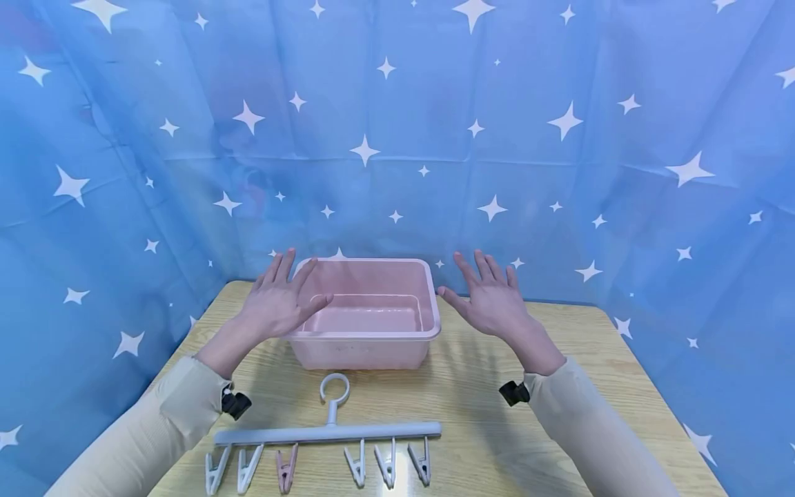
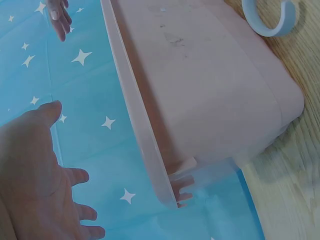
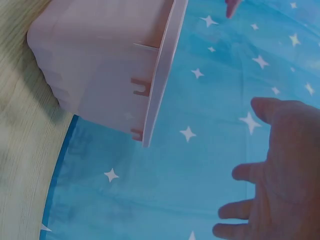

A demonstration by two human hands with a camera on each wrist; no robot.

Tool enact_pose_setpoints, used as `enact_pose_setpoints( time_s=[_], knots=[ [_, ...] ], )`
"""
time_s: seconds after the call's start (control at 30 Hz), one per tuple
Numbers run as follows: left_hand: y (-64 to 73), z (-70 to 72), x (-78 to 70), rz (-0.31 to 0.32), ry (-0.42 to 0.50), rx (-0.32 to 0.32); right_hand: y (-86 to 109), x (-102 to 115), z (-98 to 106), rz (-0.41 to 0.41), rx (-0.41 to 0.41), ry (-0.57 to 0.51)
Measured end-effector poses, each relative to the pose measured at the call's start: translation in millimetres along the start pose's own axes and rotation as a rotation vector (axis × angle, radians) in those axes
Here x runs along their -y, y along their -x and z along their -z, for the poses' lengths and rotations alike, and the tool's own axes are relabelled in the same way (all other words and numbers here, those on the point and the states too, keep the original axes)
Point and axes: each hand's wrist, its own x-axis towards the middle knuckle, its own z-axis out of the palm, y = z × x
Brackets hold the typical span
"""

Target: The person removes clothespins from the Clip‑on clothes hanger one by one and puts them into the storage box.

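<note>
One pink plastic basin, rectangular with rounded corners and a projecting rim, stands upright toward the far side of a pale wood-grain table. The small dark marks on its front wall are too blurred to make out as writing or anything else. The walls look smooth and slightly translucent, and the right wrist view shows two small notched shapes beneath the rim at one end.

Two bare hands are raised, one at each side of the basin. The left hand is spread wide, fingers extended and thumb apart, holding nothing; from the head it overlaps the basin's left rim, while its own wrist view shows it apart from the plastic. The right hand is likewise spread and holding nothing, just beside the right rim.

Nearer the wearer lies one pale blue-grey hanger, a straight smooth bar with one round open hook pointing toward the basin. Six clips line its near side, three on the left and three on the right: one is dusky pink, the rightmost greyer, the other four pale.

Two cream sleeves cover the forearms, with one black fitting at each wrist. A creased blue curtain printed with white four-pointed stars hangs behind.
</note>
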Motion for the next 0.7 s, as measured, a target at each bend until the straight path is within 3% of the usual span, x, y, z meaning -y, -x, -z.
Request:
enact_pose_setpoints(
  time_s=[0.7],
  knots=[
    [14.9, -2.7, -4.1, 0.008, 0.007, -0.006, 4.8, 3, 3, 0.017, 0.008, -0.005]
  ],
)
